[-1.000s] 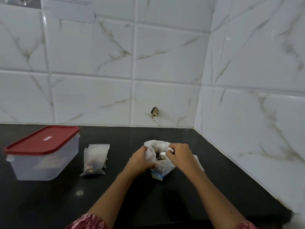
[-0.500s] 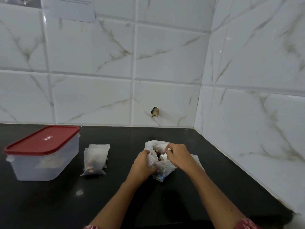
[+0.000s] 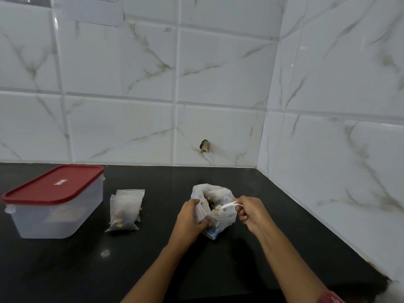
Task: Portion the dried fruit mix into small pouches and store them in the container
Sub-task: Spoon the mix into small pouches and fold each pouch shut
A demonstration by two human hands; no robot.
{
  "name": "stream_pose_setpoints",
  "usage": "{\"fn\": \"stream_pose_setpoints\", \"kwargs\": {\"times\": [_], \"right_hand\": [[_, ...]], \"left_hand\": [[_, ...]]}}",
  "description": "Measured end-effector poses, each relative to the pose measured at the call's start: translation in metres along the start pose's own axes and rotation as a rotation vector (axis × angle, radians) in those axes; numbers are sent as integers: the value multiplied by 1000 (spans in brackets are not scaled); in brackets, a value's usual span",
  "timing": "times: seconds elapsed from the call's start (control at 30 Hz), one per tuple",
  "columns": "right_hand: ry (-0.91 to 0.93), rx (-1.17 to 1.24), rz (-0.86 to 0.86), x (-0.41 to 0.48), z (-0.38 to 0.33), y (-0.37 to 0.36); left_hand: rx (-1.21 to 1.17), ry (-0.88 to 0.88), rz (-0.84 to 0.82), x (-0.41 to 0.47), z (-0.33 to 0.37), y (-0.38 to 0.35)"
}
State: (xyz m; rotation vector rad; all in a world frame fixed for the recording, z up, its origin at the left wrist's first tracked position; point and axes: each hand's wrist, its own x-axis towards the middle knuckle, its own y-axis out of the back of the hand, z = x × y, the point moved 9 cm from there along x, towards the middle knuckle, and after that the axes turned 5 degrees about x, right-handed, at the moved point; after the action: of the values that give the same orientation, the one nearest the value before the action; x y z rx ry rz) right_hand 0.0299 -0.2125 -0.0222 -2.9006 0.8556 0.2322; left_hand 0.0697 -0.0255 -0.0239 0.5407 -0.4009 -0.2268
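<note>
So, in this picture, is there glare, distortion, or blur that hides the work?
Head view: the wide lens bends the tile lines. A small glare spot sits on the black counter. The light is soft, with faint shadows. The bag, left hand and right hand are small and slightly soft, yet readable.

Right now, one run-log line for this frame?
step: scooping mix | left hand: holds small pouch at bag | right hand: white spoon | container: lidded | filled pouches: outside

On your counter [image 3: 65, 270]: container [image 3: 56, 206] stood far left, pouches [image 3: 125, 209] beside it, open bag [image 3: 215, 206] right, between your hands.
</note>
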Motion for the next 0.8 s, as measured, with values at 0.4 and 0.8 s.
{"fn": "stream_pose_setpoints", "kwargs": {"times": [0.4,0.8], "right_hand": [[-241,320,-11,1,34,8],[-279,520,-32,2,46,4]], "left_hand": [[-18,28,-29,-1,-5,-1],[-7,32,-76,-1,-5,0]]}}
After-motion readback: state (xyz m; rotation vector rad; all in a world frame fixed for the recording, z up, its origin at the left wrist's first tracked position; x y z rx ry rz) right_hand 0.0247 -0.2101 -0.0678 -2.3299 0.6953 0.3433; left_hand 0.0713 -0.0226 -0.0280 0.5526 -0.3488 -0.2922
